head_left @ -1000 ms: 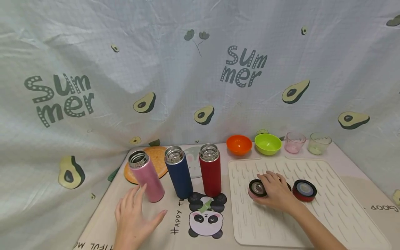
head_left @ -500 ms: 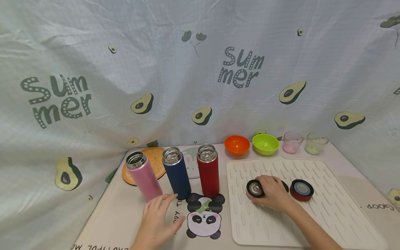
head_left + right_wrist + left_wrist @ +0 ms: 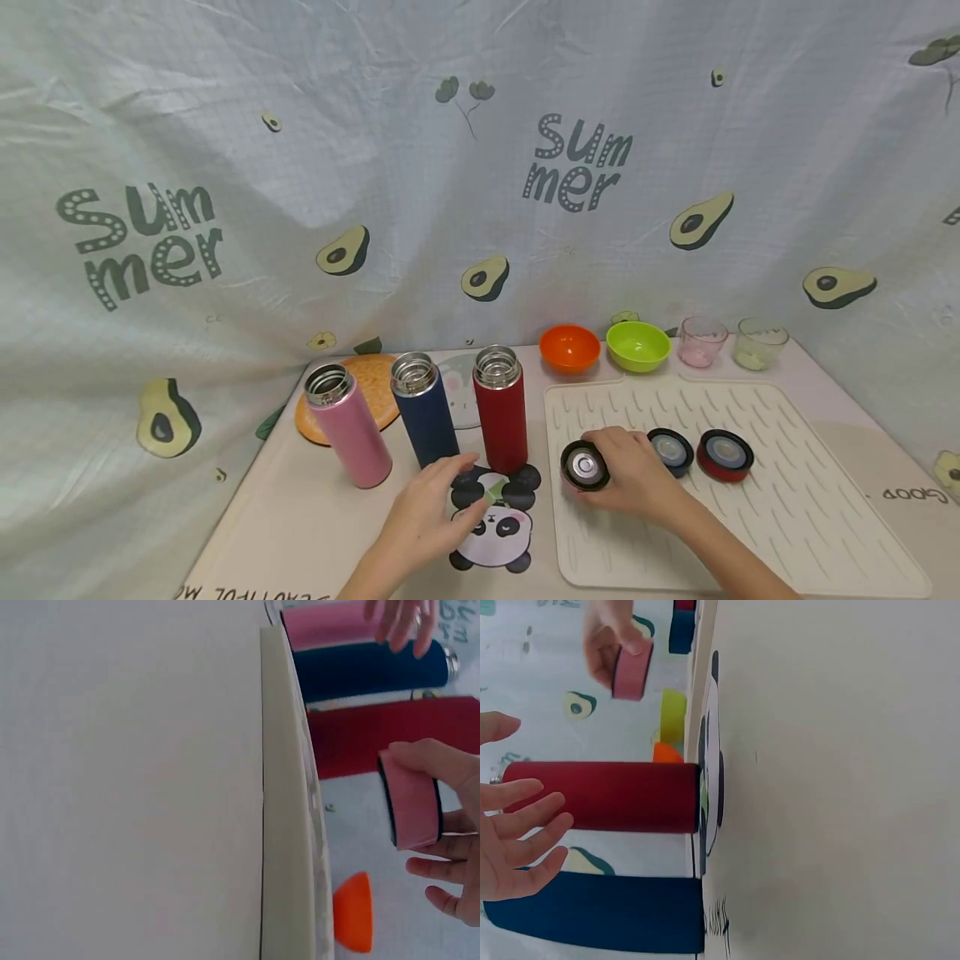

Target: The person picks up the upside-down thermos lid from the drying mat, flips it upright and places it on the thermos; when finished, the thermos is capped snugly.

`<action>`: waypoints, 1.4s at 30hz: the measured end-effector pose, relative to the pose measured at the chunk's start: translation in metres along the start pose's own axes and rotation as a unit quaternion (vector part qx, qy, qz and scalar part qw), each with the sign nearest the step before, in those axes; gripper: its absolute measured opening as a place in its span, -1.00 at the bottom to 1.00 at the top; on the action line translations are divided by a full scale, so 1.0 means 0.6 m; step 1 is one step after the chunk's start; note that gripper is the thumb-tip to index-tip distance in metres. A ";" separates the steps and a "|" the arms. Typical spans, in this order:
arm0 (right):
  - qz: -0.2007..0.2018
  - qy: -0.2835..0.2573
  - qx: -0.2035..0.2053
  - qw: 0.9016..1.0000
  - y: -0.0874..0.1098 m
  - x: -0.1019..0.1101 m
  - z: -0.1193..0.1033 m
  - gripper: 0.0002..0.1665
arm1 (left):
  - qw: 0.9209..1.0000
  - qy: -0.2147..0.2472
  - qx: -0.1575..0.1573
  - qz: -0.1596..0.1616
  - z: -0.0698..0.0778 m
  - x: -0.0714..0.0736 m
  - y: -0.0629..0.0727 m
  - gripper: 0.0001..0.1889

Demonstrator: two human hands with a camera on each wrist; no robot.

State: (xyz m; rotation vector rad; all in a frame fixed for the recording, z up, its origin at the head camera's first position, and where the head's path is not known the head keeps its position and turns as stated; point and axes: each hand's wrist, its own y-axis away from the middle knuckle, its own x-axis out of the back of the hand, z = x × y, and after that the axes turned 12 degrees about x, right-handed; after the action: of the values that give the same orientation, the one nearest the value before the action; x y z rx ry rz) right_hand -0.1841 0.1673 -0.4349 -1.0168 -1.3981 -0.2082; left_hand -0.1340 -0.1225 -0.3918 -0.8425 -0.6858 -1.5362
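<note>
My right hand (image 3: 636, 473) pinches a pink bottle lid (image 3: 412, 801) between thumb and fingers, lifted above the cream mat with its metal-centred underside facing up. My left hand (image 3: 427, 512) holds nothing; its fingers are spread in front of the blue bottle (image 3: 427, 417) and the red bottle (image 3: 501, 417). Farther left stands the pink bottle (image 3: 349, 433). All three bottles are upright and uncapped, showing steel mouths. On the mat lie a blue lid (image 3: 670, 451) and a red lid (image 3: 724, 455), undersides up, just right of my right hand.
The cream ridged mat (image 3: 600, 550) covers the right side of the table. Behind it stand an orange bowl (image 3: 569, 348), a green bowl (image 3: 637, 346), a pink glass (image 3: 702, 342) and a greenish glass (image 3: 759, 343). A printed curtain (image 3: 420, 167) hangs close behind.
My right hand has lifted the pink lid off the mat and brought it left, uncovering the blue lid. My left hand has moved right, from the pink bottle to in front of the blue one.
</note>
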 end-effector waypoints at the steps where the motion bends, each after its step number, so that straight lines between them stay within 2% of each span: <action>1: 0.000 -0.001 0.001 1.000 -0.002 0.002 -0.007 -0.21 | 1.000 0.011 0.002 -0.010 0.004 -0.003 -0.003 -0.47; 6: 0.010 -0.019 0.005 1.000 -0.014 0.018 -0.045 -0.21 | 0.997 0.070 -0.022 -0.038 0.019 -0.017 -0.014 -0.43; 9: 0.021 -0.028 0.024 0.999 -0.021 0.026 -0.065 -0.21 | 0.992 0.109 -0.031 -0.060 0.026 -0.026 -0.019 -0.38; 12: 0.040 -0.034 0.056 0.997 -0.026 0.030 -0.082 -0.20 | 0.984 0.150 -0.022 -0.088 0.033 -0.033 -0.025 -0.36; 15: 0.066 -0.038 0.088 0.993 -0.032 0.031 -0.098 -0.20 | 0.974 0.195 -0.015 -0.115 0.039 -0.039 -0.028 -0.38; 19: 0.092 -0.046 0.118 0.988 -0.040 0.027 -0.116 -0.19 | 0.961 0.238 -0.009 -0.137 0.044 -0.044 -0.028 -0.41; 25: 0.098 -0.051 0.135 0.985 -0.044 0.021 -0.131 -0.14 | 0.957 0.254 0.014 -0.140 0.042 -0.048 -0.028 -0.53; 29: 0.095 -0.056 0.131 0.985 -0.043 0.019 -0.134 -0.12 | 0.958 0.262 0.013 -0.118 0.042 -0.046 -0.027 -0.58; 32: 0.093 -0.063 0.128 0.985 -0.043 0.019 -0.135 -0.10 | 0.962 0.259 0.005 -0.085 0.043 -0.043 -0.025 -0.59; 36: 0.085 -0.103 0.111 0.985 -0.041 0.022 -0.136 -0.06 | 0.974 0.227 -0.011 -0.016 0.043 -0.039 -0.020 -0.60; 38: 0.069 -0.146 0.087 0.983 -0.039 0.024 -0.136 -0.04 | 0.978 0.207 -0.025 0.031 0.041 -0.039 -0.017 -0.61; 40: 0.046 -0.206 0.052 0.976 -0.037 0.027 -0.136 -0.02 | 0.978 0.185 -0.058 0.082 0.040 -0.039 -0.015 -0.62; 42: 0.024 -0.258 0.019 0.966 -0.037 0.029 -0.136 -0.02 | 0.973 0.167 -0.098 0.126 0.041 -0.039 -0.014 -0.61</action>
State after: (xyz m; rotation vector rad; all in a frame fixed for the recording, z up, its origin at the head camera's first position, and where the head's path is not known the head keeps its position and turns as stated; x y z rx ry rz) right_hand -0.1372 0.1058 -0.3973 -1.1186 -1.8336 0.1326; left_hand -0.1379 -0.0883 -0.3967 -0.7594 -0.1761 -1.4802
